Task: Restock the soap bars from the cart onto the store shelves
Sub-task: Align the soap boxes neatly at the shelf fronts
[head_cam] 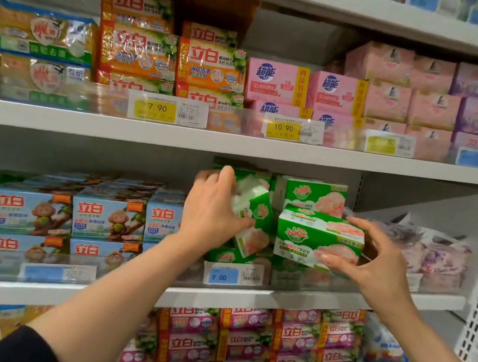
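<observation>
- Location: the green soap packs sit on the middle shelf (340, 286), between the blue soap packs (108, 218) and a heap of pale crinkled bags (440, 261). The cart is not in view.
- Left hand (209, 214): grips a tilted green pack (254, 215), thumb on its upper end and fingers wrapped round its side. The pack stands on a corner and leans against its neighbours.
- Right hand (376, 265): holds a level green pack (318, 239), thumb under the front lower edge and fingers curled over the far end. The pack rests on top of other green packs.
- Handling, judged: each pack is a rigid rectangular block in a glossy printed wrap. Expect it to be dense for its bulk, stiff under pressure, and liable to slide against film-wrapped neighbours.
- Hold points, judged: clamp across the short ends or the long flat faces. Avoid pinching loose wrap at the seams.
- Materials: the wrap is smooth with sharp folded edges. A clear plastic rail (309, 281) fronts the shelf and carries a blue price tag (224, 275).
- Risk, judged: the tilted pack may topple the stack unless it is squared first.
</observation>
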Available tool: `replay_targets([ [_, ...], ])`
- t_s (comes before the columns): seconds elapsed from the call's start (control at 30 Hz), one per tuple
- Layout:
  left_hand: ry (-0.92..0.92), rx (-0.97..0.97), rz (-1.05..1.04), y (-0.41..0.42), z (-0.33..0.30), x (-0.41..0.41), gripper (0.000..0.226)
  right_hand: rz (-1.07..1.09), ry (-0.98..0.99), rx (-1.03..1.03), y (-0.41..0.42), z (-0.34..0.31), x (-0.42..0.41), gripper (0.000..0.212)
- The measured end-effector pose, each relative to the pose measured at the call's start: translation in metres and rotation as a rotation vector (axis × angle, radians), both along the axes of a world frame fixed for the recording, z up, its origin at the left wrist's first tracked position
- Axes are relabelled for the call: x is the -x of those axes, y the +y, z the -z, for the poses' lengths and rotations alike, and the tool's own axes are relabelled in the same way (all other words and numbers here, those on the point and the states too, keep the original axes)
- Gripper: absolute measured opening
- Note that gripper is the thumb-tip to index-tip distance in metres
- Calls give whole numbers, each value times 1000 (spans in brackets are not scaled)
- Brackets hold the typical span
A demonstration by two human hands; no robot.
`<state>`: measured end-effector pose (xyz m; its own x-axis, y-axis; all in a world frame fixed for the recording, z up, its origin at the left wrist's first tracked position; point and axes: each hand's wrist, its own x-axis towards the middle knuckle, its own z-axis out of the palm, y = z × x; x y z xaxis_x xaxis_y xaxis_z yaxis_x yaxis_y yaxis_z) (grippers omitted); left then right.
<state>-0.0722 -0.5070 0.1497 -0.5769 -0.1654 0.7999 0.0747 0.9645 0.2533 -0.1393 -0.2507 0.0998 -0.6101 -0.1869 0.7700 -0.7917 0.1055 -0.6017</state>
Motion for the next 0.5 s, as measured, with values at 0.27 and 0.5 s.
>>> replay_targets([
  [0.27, -237, 0, 152, -36, -18, -9, 77, -33, 3, 27, -1, 1, 0, 69],
  [0.5, -143, -261, 281, -26, 4, 7, 61, -26, -28, 97, 10, 1, 5, 78],
])
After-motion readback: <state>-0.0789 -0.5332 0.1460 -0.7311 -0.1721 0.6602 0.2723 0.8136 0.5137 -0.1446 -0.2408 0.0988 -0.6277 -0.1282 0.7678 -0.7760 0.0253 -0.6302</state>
